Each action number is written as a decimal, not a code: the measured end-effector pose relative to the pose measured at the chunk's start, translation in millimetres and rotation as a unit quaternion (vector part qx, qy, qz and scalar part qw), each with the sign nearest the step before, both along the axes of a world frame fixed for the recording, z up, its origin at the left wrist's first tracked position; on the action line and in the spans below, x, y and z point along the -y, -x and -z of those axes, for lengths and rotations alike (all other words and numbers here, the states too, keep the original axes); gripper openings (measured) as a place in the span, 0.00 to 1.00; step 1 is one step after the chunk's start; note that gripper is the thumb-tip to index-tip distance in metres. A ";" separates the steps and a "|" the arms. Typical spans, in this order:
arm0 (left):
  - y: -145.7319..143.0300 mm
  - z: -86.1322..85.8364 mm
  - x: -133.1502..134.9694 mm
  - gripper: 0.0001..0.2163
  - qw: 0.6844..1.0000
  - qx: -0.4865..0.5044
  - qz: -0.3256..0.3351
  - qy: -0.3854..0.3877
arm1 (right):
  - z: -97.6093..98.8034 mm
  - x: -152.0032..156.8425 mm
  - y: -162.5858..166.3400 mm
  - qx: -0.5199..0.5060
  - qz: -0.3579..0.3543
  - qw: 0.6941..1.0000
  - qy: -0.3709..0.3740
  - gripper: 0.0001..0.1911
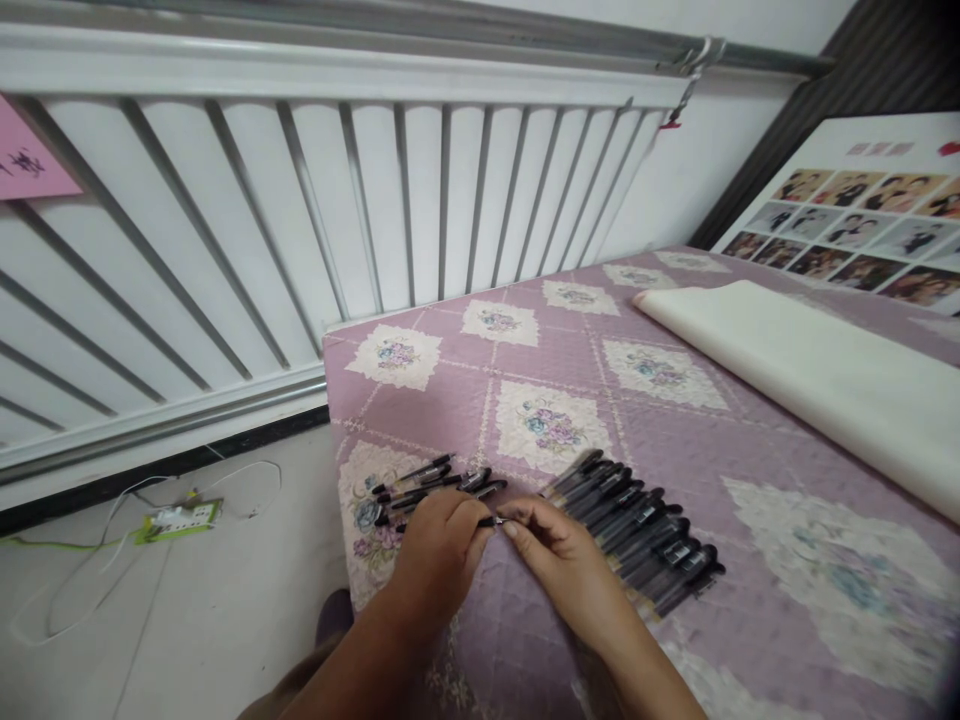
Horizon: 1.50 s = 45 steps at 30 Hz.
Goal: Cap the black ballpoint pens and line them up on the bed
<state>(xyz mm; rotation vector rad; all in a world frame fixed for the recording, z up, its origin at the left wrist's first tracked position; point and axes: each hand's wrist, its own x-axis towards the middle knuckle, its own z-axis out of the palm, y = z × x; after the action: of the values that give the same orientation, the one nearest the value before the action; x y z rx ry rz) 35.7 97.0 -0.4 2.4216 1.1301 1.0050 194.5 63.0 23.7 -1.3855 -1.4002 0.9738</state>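
Two bare hands meet over a single pen (491, 521) at the lower centre of the frame, the left hand (442, 545) curled closed around its black barrel while the right hand (559, 555) pinches the silvery end between thumb and forefinger. Just beyond the left hand lies a loose cluster (416, 494) of about six black pens, overlapping and partly hidden by the knuckles. On the other side, right of centre, a slanting row (646, 510) of roughly a dozen more lies side by side, dark ends toward the right; they crowd too closely for an exact count. All rest on one purple cloth (435, 420) patterned with pale floral patches, about ten of them at least partly in view. One folded white sheet (810, 370) stretches across the right of the frame, below one board (787, 150) at upper right bearing three rows of photos (855, 230) and one red heart (949, 149). One white radiator (373, 180) fills the upper left and centre beneath a grey pipe (525, 30) with one red-handled valve (686, 95). One pink note (34, 160) hangs at the left edge; one green-edged power strip (180, 521) lies on the floor (247, 560) at lower left.
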 end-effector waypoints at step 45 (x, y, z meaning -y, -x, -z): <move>4.8 -2.4 -6.3 0.08 0.995 -0.092 0.013 0.020 | 7.7 0.7 -6.3 0.109 0.021 0.994 -0.008 0.06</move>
<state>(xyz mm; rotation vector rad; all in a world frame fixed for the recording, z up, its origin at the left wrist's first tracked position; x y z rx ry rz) 30.9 103.4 1.9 2.5311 1.1629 0.7558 200.8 62.3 16.0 -1.5393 -1.5277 0.7994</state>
